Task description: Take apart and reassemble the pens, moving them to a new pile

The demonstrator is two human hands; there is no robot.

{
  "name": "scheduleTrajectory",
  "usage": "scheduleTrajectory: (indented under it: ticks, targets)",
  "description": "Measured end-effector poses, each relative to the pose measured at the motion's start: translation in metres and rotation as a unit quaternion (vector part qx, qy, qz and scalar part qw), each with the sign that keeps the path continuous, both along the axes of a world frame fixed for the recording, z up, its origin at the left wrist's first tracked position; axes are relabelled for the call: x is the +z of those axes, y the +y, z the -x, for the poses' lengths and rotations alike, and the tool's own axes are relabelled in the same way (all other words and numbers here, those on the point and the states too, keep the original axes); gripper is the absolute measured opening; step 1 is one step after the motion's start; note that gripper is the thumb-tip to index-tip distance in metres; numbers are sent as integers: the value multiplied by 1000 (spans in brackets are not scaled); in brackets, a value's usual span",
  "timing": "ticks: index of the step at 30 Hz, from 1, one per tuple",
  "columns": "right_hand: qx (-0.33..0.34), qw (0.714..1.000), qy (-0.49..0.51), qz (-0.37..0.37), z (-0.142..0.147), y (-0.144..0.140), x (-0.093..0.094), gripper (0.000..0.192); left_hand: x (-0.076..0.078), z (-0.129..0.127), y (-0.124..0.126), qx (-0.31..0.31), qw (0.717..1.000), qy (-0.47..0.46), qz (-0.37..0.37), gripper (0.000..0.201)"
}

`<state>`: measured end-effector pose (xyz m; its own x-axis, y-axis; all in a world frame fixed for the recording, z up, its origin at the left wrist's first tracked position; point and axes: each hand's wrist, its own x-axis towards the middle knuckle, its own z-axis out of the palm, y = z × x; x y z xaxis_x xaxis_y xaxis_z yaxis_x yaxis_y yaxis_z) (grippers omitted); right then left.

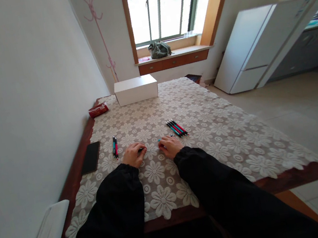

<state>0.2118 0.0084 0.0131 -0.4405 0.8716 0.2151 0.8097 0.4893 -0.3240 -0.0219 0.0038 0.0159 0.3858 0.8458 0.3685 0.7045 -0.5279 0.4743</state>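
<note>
So from my end I'm looking down at a wooden table [76, 166] covered with a white lace cloth [203, 127] in a flower pattern, pushed up against a plain white wall on the left. Both hands sit on the cloth near the front edge, black sleeves running back toward me. The left hand [133, 154] is curled around something dark and thin poking out toward the middle, looks like a pen part [141, 149] but it's too small to be sure. The right hand [170, 146] is curled too, with a bit of teal [159, 140] showing at the fingertips. I can't tell how tight either grip is. The hands are close together but not touching.

Just past the right hand there's a bunch of pens [176, 127], red and teal with black, lying side by side. Left of the left hand, a pair of pens [115, 146], one teal and one red. Further left a black phone-ish slab [91, 157] lies on the bare wood. At the far end sits a white box [135, 89] with a red can [98, 110] lying on its side near it.

Room-wise: bright window [166, 3] at the back with a grey bag [159, 49] on the sill, pink coat stand [97, 23] in the corner, white fridge [253, 45] on the right, pale tile floor
</note>
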Motion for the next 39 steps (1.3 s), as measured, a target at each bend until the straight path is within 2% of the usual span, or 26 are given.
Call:
scheduleTrajectory:
  ticks: [4, 8, 19, 24, 29, 33, 39]
  targets:
    - [17, 1000, 6, 1, 1, -1, 2, 8, 0, -2, -2, -16, 1000, 6, -6, 12]
    - [7, 1000, -2, 1, -1, -1, 4, 9, 0, -1, -3, 6, 1000, 15, -3, 6]
    - [-18, 1000, -19, -9, -4, 0, 4, 18, 5, 1, -5, 36, 998, 38, 17, 12]
    - [-75, 996, 17, -47, -13, 4, 7, 22, 5, 4, -2, 59, 998, 36, 6, 25]
    - [-131, 991, 14, -37, -24, 10, 3, 24, 2, 6, -1, 101, 994, 45, 11, 23]
    - [-120, 993, -1, -19, -26, 11, 0, 19, 1, 6, -1, 122, 991, 53, 19, 20]
    - [-77, 997, 0, -12, -22, 11, -2, 18, 0, 7, 0, 115, 991, 57, 21, 15]
